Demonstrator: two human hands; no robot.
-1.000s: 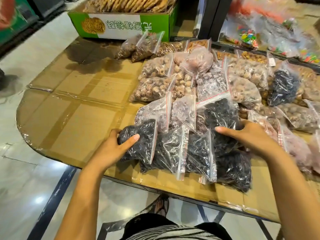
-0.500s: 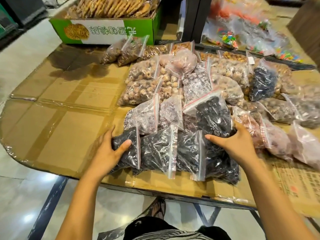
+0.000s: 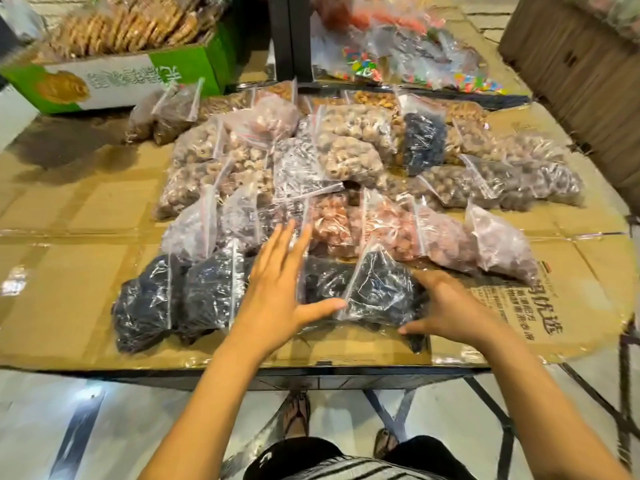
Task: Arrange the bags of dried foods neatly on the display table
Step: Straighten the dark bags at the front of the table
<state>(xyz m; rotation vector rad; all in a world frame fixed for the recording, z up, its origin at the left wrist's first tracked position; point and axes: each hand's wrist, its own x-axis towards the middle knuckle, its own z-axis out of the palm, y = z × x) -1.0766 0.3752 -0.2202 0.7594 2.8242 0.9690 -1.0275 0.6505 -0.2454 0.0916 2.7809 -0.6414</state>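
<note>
A front row of clear zip bags of black dried fruit lies near the table's front edge: two at the left and one at the right. My left hand lies flat, fingers spread, on the middle of this row, its thumb touching the right black bag. My right hand presses against that bag's right side, fingers curled around its lower corner. Behind them lie pinkish bags and tan dried fruit bags. One more black bag stands among the tan ones at the back.
The table is covered in taped cardboard. A green and white box of biscuits sits at the back left. A dark post and bags of coloured sweets are at the back. A brown carton stands right.
My left hand has let go of the leftmost black bag and moved right onto the middle of the row. My right hand has moved down beside the right black bag. The camera has shifted right.
</note>
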